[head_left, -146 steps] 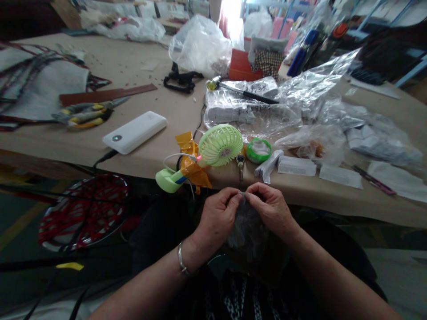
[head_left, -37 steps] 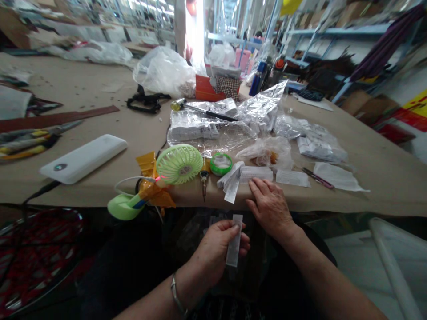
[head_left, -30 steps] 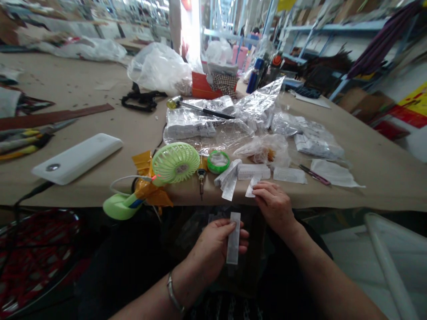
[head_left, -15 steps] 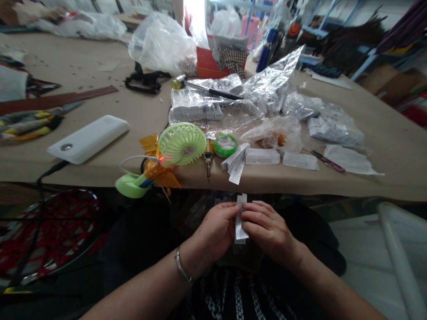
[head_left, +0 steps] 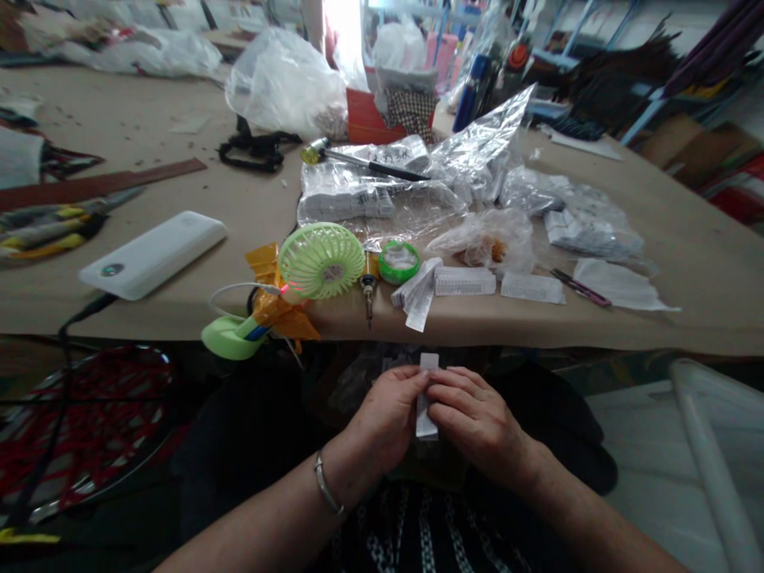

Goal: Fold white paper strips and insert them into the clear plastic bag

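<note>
Over my lap, just off the table's front edge, my left hand (head_left: 387,410) and my right hand (head_left: 471,410) both grip a narrow white paper label (head_left: 426,422). It stands lengthwise between the two hands, its top end poking out above the fingertips. The thumb and fingers of each hand are closed on it, hiding its middle. On the table ahead lie a fanned stack of labels (head_left: 416,294), a flat printed label (head_left: 465,281) and another label (head_left: 533,288). A green round tub (head_left: 399,262) with whitish contents sits behind the stack.
A green fan (head_left: 322,261) with orange tape leans at the table edge beside a soldering iron (head_left: 368,294). Left is a white power bank (head_left: 153,253). Farther back, a hammer (head_left: 364,161) rests on plastic-wrapped bundles (head_left: 346,195). A cutter knife (head_left: 580,287) lies right.
The label ends between my hands are more closely lined up now, where before two strips stuck out unevenly at the top. Both hands stay nearly in place; the view shifts slightly.
</note>
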A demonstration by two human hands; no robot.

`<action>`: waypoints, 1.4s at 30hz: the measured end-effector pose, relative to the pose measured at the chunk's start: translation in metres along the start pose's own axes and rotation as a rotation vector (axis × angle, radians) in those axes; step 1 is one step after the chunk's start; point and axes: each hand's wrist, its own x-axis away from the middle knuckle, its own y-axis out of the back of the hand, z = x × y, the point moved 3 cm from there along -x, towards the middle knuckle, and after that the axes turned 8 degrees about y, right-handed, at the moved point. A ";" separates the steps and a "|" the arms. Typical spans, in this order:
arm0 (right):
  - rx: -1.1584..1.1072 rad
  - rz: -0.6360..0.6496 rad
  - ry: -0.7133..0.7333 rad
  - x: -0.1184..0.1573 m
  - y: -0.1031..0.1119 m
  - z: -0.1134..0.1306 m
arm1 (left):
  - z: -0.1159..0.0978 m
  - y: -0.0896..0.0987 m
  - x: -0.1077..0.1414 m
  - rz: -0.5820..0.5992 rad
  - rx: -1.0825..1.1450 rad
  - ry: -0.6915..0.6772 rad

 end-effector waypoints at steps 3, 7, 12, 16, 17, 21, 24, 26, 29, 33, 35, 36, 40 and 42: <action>0.013 -0.033 -0.079 0.005 0.013 -0.018 | 0.000 0.001 0.001 -0.062 -0.039 0.041; 0.393 -0.119 -0.430 0.025 0.044 -0.077 | 0.001 0.005 0.000 -0.147 -0.144 0.099; 0.624 0.103 -0.581 0.050 0.055 -0.123 | 0.004 0.009 -0.004 -0.153 -0.176 0.108; 0.590 0.065 -0.498 0.059 0.055 -0.120 | 0.002 0.009 -0.004 -0.167 -0.177 0.120; 0.567 0.024 -0.480 0.060 0.056 -0.118 | 0.001 0.009 -0.003 -0.169 -0.178 0.124; 0.442 -0.135 -0.440 0.062 0.063 -0.118 | -0.003 0.005 0.001 -0.180 -0.177 0.126; 0.319 -0.255 -0.462 0.060 0.064 -0.117 | -0.006 0.002 0.004 -0.165 -0.169 0.109; 0.214 -0.394 -0.507 0.056 0.063 -0.110 | -0.008 0.002 0.005 -0.161 -0.167 0.103; 0.045 -0.538 -0.473 0.039 0.053 -0.085 | -0.010 0.002 0.006 -0.148 -0.163 0.106; -0.131 -0.344 -0.156 0.002 0.022 -0.038 | -0.013 0.000 0.008 -0.048 -0.112 0.078; -0.132 -0.229 -0.032 -0.010 0.006 -0.021 | -0.015 -0.001 0.009 0.008 -0.070 0.032; -0.121 -0.189 0.006 -0.013 0.000 -0.017 | -0.016 -0.001 0.009 0.025 -0.047 0.011; -0.072 -0.104 0.063 -0.016 -0.014 -0.012 | -0.015 0.006 0.009 0.011 0.033 -0.027; -0.057 -0.068 0.071 -0.015 -0.015 -0.012 | -0.014 0.009 0.008 -0.001 0.048 -0.029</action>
